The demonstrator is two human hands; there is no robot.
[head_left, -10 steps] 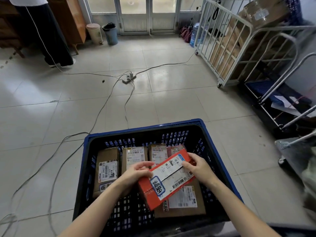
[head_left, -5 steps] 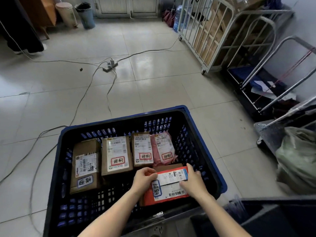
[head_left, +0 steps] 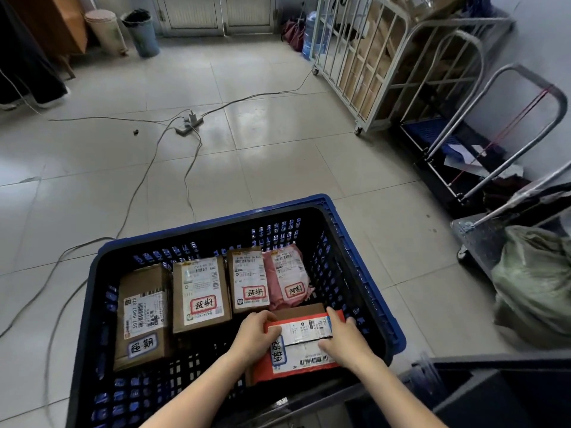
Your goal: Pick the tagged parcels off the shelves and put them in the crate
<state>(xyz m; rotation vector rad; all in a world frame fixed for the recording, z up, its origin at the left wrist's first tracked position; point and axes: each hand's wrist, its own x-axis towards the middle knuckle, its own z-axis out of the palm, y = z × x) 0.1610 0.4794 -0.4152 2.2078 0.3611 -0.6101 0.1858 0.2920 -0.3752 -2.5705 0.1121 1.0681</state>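
While both hands hold it, the red parcel [head_left: 301, 356] sits low in the crate [head_left: 366, 251], at the lower right of the frame, lying label up on a brown box [head_left: 296, 309] whose far edge shows just above it. The left hand [head_left: 255, 336] has its grip curled over the parcel's left end; the right hand [head_left: 347, 341] has its grip wrapped on the right end, close to the crate's right wall. The risk, as I judge it, is in the release: the parcel seems to overhang the box at its lower left, so it may tip or slide into the gap there, and the right fingers could be pinched against the wall. Its long axis runs across the frame from hand to hand, the right end angled slightly upward, the blue-edged tag near the left end. A row of parcels [head_left: 200, 291] lies just above.
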